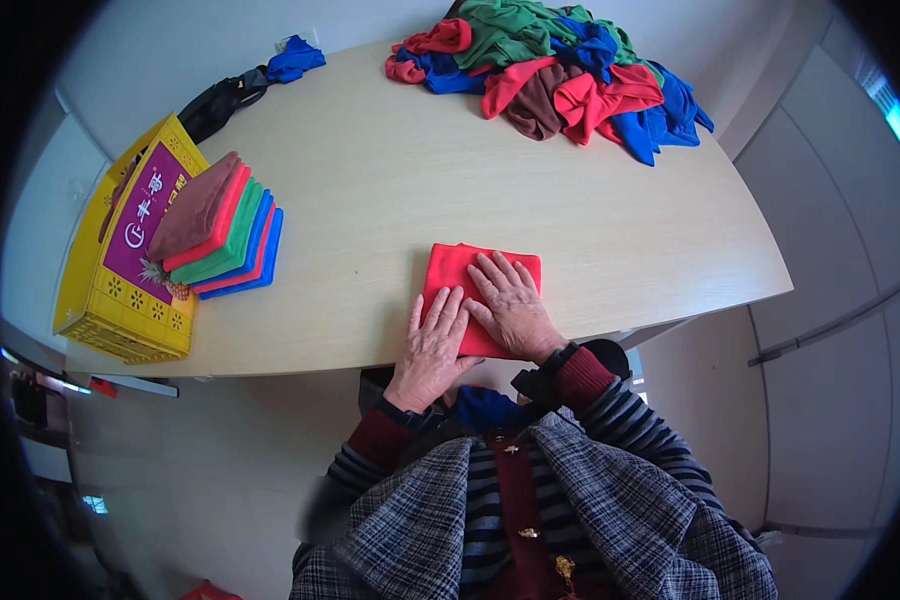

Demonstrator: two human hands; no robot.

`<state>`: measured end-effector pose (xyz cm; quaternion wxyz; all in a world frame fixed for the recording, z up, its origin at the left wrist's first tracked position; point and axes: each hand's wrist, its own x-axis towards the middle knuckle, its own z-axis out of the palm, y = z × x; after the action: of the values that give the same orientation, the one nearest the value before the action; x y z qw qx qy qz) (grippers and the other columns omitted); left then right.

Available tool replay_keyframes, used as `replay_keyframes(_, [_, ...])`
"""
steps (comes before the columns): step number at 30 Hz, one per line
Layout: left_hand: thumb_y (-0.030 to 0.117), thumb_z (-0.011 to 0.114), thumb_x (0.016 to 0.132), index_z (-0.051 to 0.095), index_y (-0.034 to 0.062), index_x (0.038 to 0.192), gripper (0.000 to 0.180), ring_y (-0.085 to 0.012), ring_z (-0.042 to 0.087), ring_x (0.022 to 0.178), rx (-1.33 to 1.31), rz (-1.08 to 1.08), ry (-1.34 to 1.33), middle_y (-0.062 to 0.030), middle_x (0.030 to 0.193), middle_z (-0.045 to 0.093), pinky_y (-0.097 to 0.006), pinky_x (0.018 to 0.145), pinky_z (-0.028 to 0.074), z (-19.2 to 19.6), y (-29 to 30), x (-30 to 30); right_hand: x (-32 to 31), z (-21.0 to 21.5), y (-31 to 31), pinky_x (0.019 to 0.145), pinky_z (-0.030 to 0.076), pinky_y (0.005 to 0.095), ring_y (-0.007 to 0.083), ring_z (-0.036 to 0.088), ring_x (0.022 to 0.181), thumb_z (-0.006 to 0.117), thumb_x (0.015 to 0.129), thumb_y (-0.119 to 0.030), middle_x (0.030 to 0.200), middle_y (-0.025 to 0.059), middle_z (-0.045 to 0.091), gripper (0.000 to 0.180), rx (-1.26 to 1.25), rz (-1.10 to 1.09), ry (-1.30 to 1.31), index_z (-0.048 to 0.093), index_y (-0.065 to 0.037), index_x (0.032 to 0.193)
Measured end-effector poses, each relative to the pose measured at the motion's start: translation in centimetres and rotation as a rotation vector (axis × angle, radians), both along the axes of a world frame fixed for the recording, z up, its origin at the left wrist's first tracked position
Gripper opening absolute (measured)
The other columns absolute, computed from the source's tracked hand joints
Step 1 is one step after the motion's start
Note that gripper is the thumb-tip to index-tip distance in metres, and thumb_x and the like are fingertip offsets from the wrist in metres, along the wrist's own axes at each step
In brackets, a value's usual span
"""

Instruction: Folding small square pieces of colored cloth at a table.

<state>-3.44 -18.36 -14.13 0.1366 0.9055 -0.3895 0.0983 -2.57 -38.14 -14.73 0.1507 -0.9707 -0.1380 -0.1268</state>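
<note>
A folded red cloth [452, 262] lies flat near the table's front edge, squared into a compact block. My left hand [430, 345] rests along its left side, with the fingers stretched out over the cloth. Flat on its upper right part lies my right hand [513, 305], fingers extended and a little apart. Both palms hide much of the cloth's middle and near edge. To the left stands a stack of folded cloths [225, 235] in brown, red, green and blue.
A yellow plastic crate [145, 325] with a purple panel stands at the table's left end, beside the stack. Loose red, green, blue and brown cloths [560, 75] are heaped at the back right. A black bag [220, 105] and a blue cloth [295, 60] lie at the back left.
</note>
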Motion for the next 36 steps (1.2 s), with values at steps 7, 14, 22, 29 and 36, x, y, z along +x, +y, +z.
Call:
replay_keyframes(7, [0.04,0.079,0.079,0.05,-0.0022,0.144,0.083,-0.0296,0.029,0.151,0.028,0.01,-0.048,-0.0162,0.159,0.037,-0.052,0.125,0.018,-0.4,-0.2,-0.8,-0.6,-0.3,0.0,0.123,0.02,0.051,0.0351,0.028,0.151,0.047,0.103,-0.044,0.159,0.0171,0.039,0.06,0.003,0.013,0.006,0.046,-0.005,0.149])
replay_keyframes(14, [0.038,0.079,0.08,0.048,-0.0004,0.145,0.082,-0.0293,0.031,0.15,0.018,0.006,-0.038,-0.0148,0.159,0.039,-0.051,0.125,0.019,-0.5,0.3,-0.3,-0.6,-0.5,0.7,0.122,0.022,0.0519,0.035,0.03,0.15,0.046,0.103,-0.043,0.158,0.0167,0.041,0.06,-0.029,-0.037,-0.03,0.047,-0.005,0.149])
replay_keyframes(22, [0.03,0.076,0.084,0.05,0.0087,0.147,0.072,-0.0294,0.035,0.147,-0.038,0.024,-0.073,-0.0128,0.156,0.042,-0.051,0.124,0.022,-1.0,0.4,-1.9,2.0,-0.1,-3.2,0.118,0.029,0.0502,0.0362,0.04,0.143,0.053,0.102,-0.037,0.151,0.0194,0.047,0.057,0.054,-0.032,-0.021,0.046,-0.003,0.147])
replay_keyframes(29, [0.014,0.066,0.091,0.054,0.0143,0.144,0.055,-0.0301,0.038,0.145,0.0,0.05,-0.131,-0.0118,0.154,0.045,-0.052,0.123,0.022,-1.2,2.1,-0.6,-0.1,-0.1,-2.4,0.115,0.033,0.049,0.0351,0.046,0.138,0.055,0.101,-0.035,0.146,0.0195,0.051,0.057,0.036,-0.112,0.069,0.047,-0.002,0.146])
replay_keyframes(36, [0.008,0.055,0.095,0.053,0.0085,0.144,0.049,-0.0319,0.039,0.145,0.013,0.276,-0.148,-0.0138,0.154,0.045,-0.051,0.122,0.025,0.1,5.4,2.5,-3.3,6.1,0.3,0.115,0.033,0.0493,0.0353,0.046,0.138,0.057,0.1,-0.035,0.144,0.0174,0.053,0.058,-0.228,-0.148,0.411,0.047,-0.001,0.145])
